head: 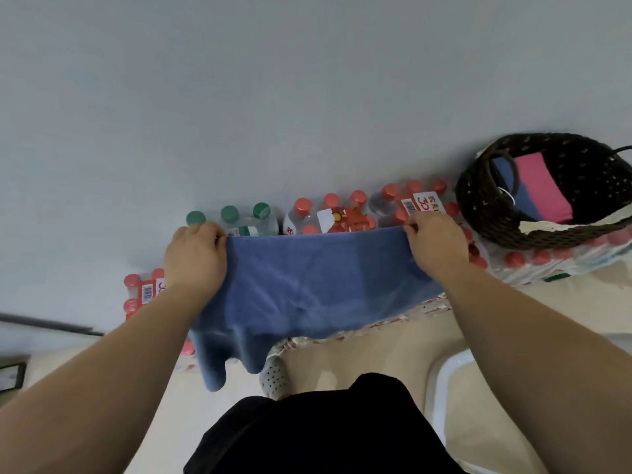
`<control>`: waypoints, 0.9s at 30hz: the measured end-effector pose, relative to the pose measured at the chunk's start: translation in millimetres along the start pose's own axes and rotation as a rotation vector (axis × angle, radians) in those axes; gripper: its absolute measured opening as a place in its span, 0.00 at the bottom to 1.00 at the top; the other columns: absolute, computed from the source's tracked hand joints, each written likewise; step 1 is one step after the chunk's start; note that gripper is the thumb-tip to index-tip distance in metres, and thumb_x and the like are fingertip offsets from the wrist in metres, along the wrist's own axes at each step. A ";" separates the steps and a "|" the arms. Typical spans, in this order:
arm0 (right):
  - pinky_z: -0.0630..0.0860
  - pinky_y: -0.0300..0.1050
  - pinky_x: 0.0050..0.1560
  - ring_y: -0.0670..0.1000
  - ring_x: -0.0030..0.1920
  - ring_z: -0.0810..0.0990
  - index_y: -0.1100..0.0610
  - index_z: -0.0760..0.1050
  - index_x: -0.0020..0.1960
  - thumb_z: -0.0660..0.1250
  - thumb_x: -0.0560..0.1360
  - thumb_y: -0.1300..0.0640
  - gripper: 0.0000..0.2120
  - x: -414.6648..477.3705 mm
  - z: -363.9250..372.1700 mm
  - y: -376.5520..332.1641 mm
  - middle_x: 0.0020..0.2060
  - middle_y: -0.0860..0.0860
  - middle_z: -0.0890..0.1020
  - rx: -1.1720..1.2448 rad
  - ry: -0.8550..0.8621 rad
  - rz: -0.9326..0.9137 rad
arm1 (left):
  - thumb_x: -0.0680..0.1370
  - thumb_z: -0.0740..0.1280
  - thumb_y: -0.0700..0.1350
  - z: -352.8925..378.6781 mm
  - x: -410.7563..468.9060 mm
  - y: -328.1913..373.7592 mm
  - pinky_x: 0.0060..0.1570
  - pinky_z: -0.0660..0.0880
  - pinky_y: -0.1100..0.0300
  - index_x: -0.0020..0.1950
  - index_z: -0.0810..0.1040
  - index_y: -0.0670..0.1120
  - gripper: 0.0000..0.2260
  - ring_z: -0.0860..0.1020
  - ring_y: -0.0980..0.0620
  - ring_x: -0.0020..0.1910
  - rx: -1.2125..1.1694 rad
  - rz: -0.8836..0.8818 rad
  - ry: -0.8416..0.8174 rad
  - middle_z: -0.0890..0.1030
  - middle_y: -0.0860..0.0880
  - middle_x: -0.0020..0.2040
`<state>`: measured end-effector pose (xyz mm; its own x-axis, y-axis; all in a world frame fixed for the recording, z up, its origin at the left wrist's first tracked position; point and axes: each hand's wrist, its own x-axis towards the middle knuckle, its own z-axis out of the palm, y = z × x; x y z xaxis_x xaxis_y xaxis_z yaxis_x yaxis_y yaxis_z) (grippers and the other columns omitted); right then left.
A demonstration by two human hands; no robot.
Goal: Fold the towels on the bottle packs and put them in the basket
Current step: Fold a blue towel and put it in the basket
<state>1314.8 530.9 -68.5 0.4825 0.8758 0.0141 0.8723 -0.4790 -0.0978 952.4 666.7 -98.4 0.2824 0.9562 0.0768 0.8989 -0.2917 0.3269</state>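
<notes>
While spread over the bottle packs (342,218), pulled straight along the far edge: blue towel (318,285), near edge sagging off the packs toward the floor (342,354), one loose corner hanging lowest at the towel's near left. At the towel's far left corner, left grip (196,254) closed down tight, fingers curled onto the hem and pinching the cloth. At the towel's far right corner, right grip (434,248) likewise closed, fingertips folded onto the hem with the cloth nipped under them. Both forearms stretched out over the towel's left and right sides.

Just beyond the towel's far edge, green-capped bottles (236,215) behind the left grip, and red-capped bottles with white labels behind the middle and the right grip. Lower and left of the towel, another red-capped pack (140,292), partly hidden by the left wrist. Right of the towel and a little beyond it, dark woven basket (485,213) resting on more packs, apart from the towel, with a folded blue towel (506,179) and a folded pink towel (543,186) side by side inside. Nearer than the towel's hanging edge, a dotted shoe (275,374) on the pale floor and black clothing (325,429).
</notes>
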 end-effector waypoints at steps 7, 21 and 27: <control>0.77 0.52 0.44 0.62 0.48 0.79 0.54 0.81 0.50 0.63 0.78 0.56 0.08 66.8 8.0 -2.0 0.45 0.56 0.82 0.067 0.025 -0.113 | 0.80 0.59 0.42 2.0 35.7 0.1 0.42 0.73 0.46 0.48 0.80 0.41 0.10 0.74 0.37 0.45 0.028 0.062 0.127 0.80 0.40 0.44; 0.60 0.56 0.74 0.57 0.73 0.63 0.52 0.66 0.74 0.58 0.78 0.40 0.28 -7.6 15.7 -38.4 0.74 0.55 0.66 0.130 -0.107 -0.349 | 0.74 0.62 0.54 12.7 14.7 77.1 0.58 0.69 0.43 0.63 0.76 0.45 0.21 0.73 0.36 0.59 -0.004 -0.031 0.131 0.78 0.41 0.59; 0.32 0.58 0.76 0.61 0.78 0.33 0.53 0.36 0.80 0.39 0.75 0.28 0.43 -13.0 40.9 2.3 0.79 0.59 0.35 -0.033 -0.313 -0.265 | 0.76 0.49 0.69 45.8 -10.3 153.5 0.74 0.49 0.37 0.79 0.61 0.51 0.36 0.53 0.40 0.79 0.096 0.171 -0.271 0.58 0.44 0.80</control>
<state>1307.3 520.8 -109.7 0.1982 0.9425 -0.2691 0.9677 -0.2317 -0.0991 1102.8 610.9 -92.1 0.4993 0.8559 -0.1349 0.8546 -0.4608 0.2393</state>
